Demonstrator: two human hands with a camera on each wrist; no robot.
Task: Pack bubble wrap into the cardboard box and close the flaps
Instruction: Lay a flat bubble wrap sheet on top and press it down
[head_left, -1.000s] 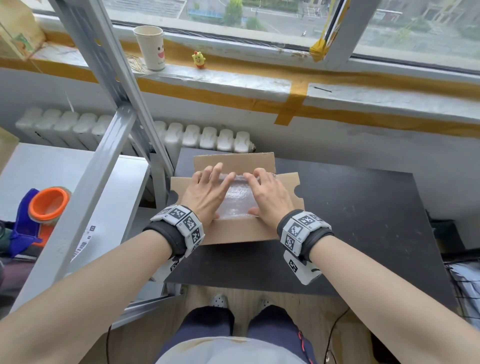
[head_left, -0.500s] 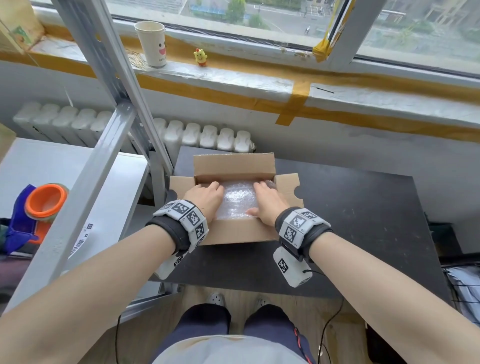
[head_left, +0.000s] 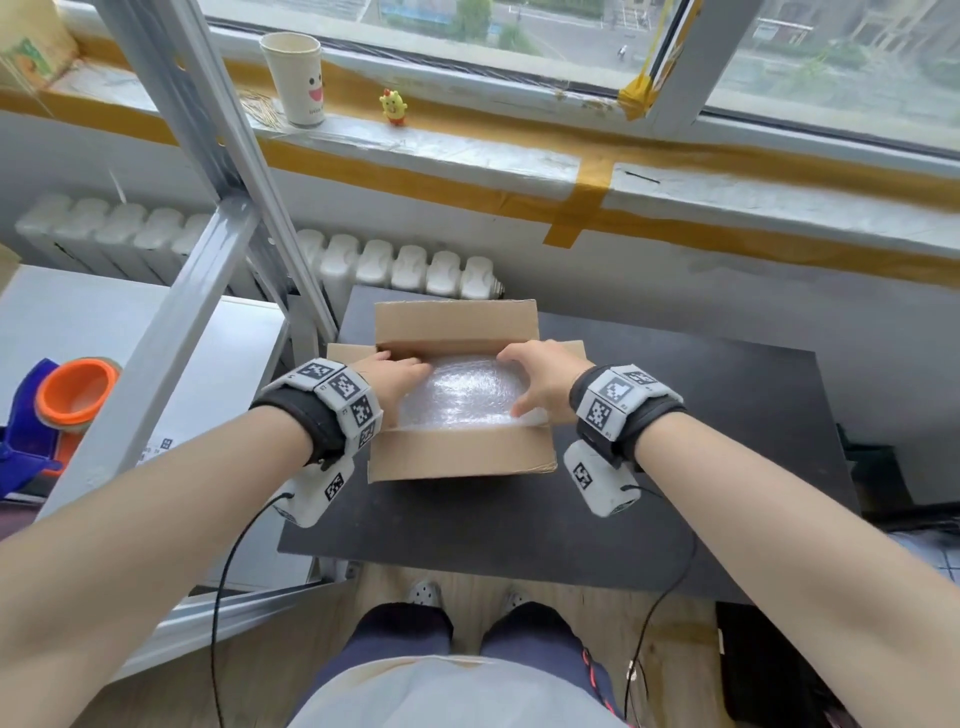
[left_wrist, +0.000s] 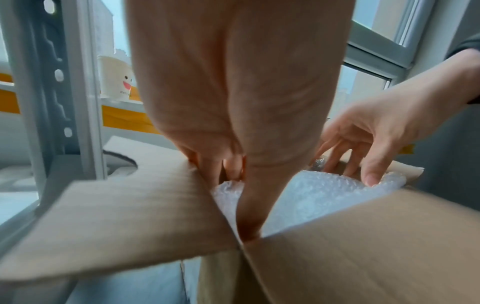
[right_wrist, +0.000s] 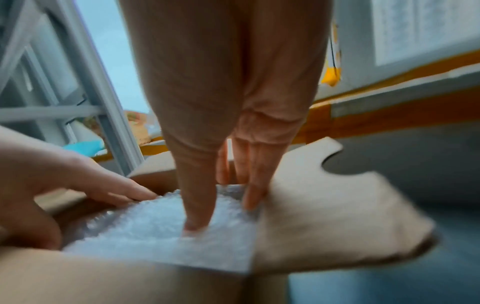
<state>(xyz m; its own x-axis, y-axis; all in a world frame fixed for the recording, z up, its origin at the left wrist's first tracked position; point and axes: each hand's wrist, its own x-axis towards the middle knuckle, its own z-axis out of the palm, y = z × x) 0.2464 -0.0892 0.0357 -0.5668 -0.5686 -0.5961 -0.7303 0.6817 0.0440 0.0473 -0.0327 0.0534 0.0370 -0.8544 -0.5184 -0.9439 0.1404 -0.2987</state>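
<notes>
Tucking is the step in hand: from my head view, the clear sheet of bubble wrap (head_left: 467, 395) lies inside the brown cardboard box (head_left: 462, 457) on the dark table (head_left: 701, 467), all four flaps open, with my left hand (head_left: 397, 376) at its left edge and my right hand (head_left: 545, 376) at its right edge. From my left wrist, my left fingers (left_wrist: 207, 168) run straight down between the wrap and the left box wall, close together and clamped on nothing, my thumb along the near corner; the notched left flap (left_wrist: 116, 205) lies folded outward. From my right wrist, though blurred, my right fingers (right_wrist: 255, 185) are spread apart, thumb pressing the top of the wrap, the others pushing down beside the right wall; the notched right flap (right_wrist: 324, 205) also splays outward. Next, I judge, both hands must come out and fold the flaps inward, without dragging the wrap back up.
</notes>
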